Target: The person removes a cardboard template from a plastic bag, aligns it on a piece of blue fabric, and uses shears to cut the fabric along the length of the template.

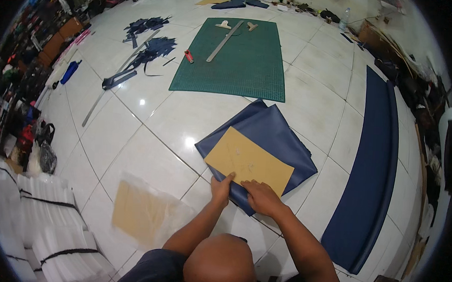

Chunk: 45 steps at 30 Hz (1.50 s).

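Observation:
A tan card piece [251,155] with small pale marks lies at a slant on dark blue sheet material [282,131], which is layered and turned at angles on the tiled floor. At the card's near edge, my left hand [221,189] is closed, its thumb on top and its other fingers hidden at the blue sheet's edge. My right hand [264,198] rests beside it, fingers laid over the card's near edge, its thumb hidden. A blue corner shows below and between my hands.
Ahead, a green cutting mat [229,80] bears a metal ruler [224,41], two clips and a red-handled cutter [189,56]. Blue scraps [157,48] and a long ruler lie left. A blue roll [370,174] lies right. Bagged tan card [140,210] and white bundles [67,240] sit near left.

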Available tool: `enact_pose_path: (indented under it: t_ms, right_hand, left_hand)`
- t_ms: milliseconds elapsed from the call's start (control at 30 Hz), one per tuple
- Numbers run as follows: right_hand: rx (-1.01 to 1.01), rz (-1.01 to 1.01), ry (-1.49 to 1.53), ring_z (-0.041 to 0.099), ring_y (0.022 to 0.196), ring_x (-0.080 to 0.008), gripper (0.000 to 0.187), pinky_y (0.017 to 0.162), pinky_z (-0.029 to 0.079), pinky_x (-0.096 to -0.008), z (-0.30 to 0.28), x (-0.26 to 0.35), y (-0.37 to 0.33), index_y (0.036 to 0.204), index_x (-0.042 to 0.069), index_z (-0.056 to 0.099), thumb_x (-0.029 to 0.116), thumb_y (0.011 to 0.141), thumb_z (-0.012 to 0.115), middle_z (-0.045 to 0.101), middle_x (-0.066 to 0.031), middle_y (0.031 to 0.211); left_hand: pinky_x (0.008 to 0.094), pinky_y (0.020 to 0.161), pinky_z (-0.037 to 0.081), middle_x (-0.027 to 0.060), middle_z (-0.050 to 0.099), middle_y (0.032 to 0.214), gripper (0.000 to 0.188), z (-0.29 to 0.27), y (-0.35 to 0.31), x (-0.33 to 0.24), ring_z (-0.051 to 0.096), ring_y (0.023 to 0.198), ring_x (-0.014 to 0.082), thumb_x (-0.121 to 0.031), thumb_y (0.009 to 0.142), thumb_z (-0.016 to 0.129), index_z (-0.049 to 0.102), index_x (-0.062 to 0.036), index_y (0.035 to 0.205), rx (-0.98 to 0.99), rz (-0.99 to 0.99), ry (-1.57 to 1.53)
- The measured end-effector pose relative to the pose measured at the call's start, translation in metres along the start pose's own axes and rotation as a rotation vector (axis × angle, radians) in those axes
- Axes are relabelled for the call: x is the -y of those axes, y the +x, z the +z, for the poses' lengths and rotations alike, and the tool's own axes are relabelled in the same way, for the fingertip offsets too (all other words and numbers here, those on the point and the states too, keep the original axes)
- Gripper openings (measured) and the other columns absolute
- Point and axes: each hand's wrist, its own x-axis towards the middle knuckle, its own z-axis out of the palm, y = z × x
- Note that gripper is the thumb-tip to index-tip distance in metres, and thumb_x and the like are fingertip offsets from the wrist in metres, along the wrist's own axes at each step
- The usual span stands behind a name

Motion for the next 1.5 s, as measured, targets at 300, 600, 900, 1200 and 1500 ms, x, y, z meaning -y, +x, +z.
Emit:
enact_pose_path:
  t_ms: [300,600,900,1200,1500]
  right_hand:
    - [0.138,0.079,-0.219,0.062,0.108,-0.0335,0.039,0.092,0.049,-0.0453,-0.101,-0.063,-0.076,0.127,0.008,0.059,0.017,0.089,0.061,0.064,-0.0146,0.121]
    - [0.187,0.886,-0.381,0.056,0.124,-0.0367,0.064,0.104,0.045,-0.047,-0.205,-0.155,-0.293,0.149,0.017,0.039,0.019,0.091,0.064,0.057,-0.0181,0.136]
    - [-0.219,1.067,-0.302,0.066,0.107,-0.037,0.076,0.092,0.052,-0.0437,-0.226,-0.21,-0.403,0.154,0.01,0.026,0.014,0.09,0.066,0.065,-0.0234,0.12]
    - [-0.443,1.423,-0.122,0.066,0.102,-0.0346,0.075,0.09,0.052,-0.0432,-0.133,-0.243,-0.565,0.135,0.003,0.051,0.042,0.078,0.079,0.068,-0.0217,0.108]
    - [-0.658,1.713,-0.043,0.054,0.119,-0.0402,0.103,0.097,0.043,-0.0561,-0.01,-0.217,-0.536,0.156,0.015,0.02,0.053,0.079,0.077,0.05,-0.0246,0.133]
  left_hand:
    - [0.0436,0.079,0.053,0.0178,0.065,0.106,0.048,-0.077,0.124,-0.071,0.064,0.09,0.0285,-0.01,0.078,0.076,0.053,0.0043,0.117,-0.232,0.086,0.206]
    - [0.0482,0.093,0.052,0.0234,0.061,0.124,0.06,-0.309,0.195,-0.22,0.063,0.106,0.0364,-0.005,0.082,0.072,0.046,0.0082,0.134,-0.371,0.242,0.011]
    - [0.0484,0.105,0.044,0.0192,0.051,0.142,0.073,-0.384,0.164,-0.246,0.053,0.124,0.0358,-0.05,0.096,0.058,0.041,0.0022,0.144,-0.226,0.207,-0.036]
    - [0.0414,0.099,0.047,0.023,0.065,0.119,0.051,-0.105,0.22,-0.32,0.063,0.107,0.0339,-0.032,0.093,0.064,0.058,0.0072,0.125,-0.079,0.837,1.11]
    - [0.0427,0.092,0.052,0.0233,0.065,0.117,0.067,0.33,-0.084,0.012,0.066,0.104,0.0334,-0.051,0.082,0.075,0.061,0.0003,0.122,1.631,0.558,1.897]
